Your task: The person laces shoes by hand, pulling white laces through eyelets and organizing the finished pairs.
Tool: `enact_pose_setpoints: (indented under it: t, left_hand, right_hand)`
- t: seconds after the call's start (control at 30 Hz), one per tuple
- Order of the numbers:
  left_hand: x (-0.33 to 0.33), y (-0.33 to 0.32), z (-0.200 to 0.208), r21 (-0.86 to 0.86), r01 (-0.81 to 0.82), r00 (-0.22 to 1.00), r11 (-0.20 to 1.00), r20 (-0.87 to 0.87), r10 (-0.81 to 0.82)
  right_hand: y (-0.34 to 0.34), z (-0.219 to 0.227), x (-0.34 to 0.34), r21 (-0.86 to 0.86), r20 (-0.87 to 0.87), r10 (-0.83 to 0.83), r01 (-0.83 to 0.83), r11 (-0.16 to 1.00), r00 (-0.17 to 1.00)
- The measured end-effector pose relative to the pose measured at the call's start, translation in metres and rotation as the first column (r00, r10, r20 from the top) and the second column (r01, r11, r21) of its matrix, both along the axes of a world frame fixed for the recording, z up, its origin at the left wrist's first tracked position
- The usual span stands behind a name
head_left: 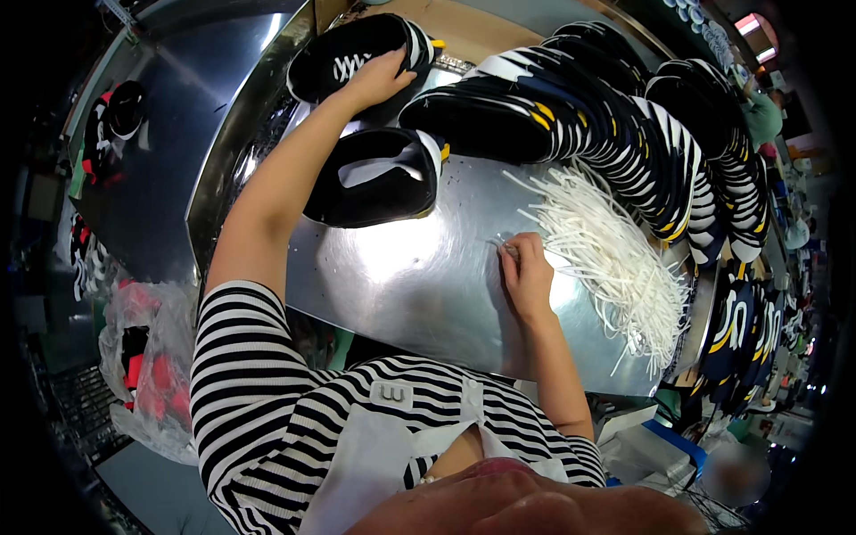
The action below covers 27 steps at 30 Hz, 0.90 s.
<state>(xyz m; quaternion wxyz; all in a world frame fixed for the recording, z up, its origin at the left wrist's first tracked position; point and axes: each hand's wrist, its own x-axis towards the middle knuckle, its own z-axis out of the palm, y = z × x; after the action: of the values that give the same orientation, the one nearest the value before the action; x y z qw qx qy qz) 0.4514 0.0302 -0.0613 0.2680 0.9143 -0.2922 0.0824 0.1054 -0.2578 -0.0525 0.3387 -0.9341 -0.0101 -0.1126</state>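
Observation:
At the far left of the metal table, my left hand [379, 82] grips a black shoe upper [312, 67] with white laces crossed in it and a yellow tab. Just nearer to me lies a second black shoe upper [366, 196], with a white inner part showing in its opening. Over the right half of the table, my right hand [529, 276] is closed in a pinch, thumb against fingers. A thin, pale thing sticks out at its fingertips, too small to name. Right beside this hand spreads a heap of loose white shoelaces [615, 259].
Long nested rows of black, white and yellow shoe uppers [615, 116] curve along the far right side. A raised metal rim [214, 178] bounds the table at the left. Beyond stand a second metal surface [169, 134] and a clear plastic bag [165, 366] with red items.

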Motion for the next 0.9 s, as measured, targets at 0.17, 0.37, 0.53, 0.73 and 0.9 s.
enact_pose_setpoints:
  t: [0.17, 0.37, 0.53, 0.73, 0.9]
  left_hand:
    - [-0.021, 0.014, 0.034, -0.133, -0.093, 0.996, 0.987, -0.026, 0.090]
    - [-0.233, -0.012, 0.113, 0.150, -0.167, 0.986, 0.974, 0.019, 0.166]
    - [-0.219, -0.058, 0.062, 0.080, -0.225, 0.973, 0.971, -0.029, 0.228]
    - [-0.323, -0.051, 0.138, -0.719, -0.176, 0.813, 0.673, -0.492, -0.313]
    - [-0.329, -0.001, 0.057, -0.724, -0.634, 0.366, 0.274, -0.592, -0.718]
  right_hand:
    - [0.033, 0.033, -0.007, 0.286, -0.043, 0.084, -0.068, 0.956, 0.996]
    - [0.075, 0.127, -0.056, 0.989, 0.007, 0.707, -0.111, 0.101, 0.708]
    - [0.058, 0.146, -0.083, 0.983, 0.165, 0.745, -0.043, -0.180, 0.647]
    - [-0.036, 0.085, -0.144, 0.993, -0.105, 0.070, 0.109, -0.042, 0.992]
    - [-0.028, 0.072, -0.126, 0.982, -0.162, 0.039, 0.157, 0.110, 0.986]
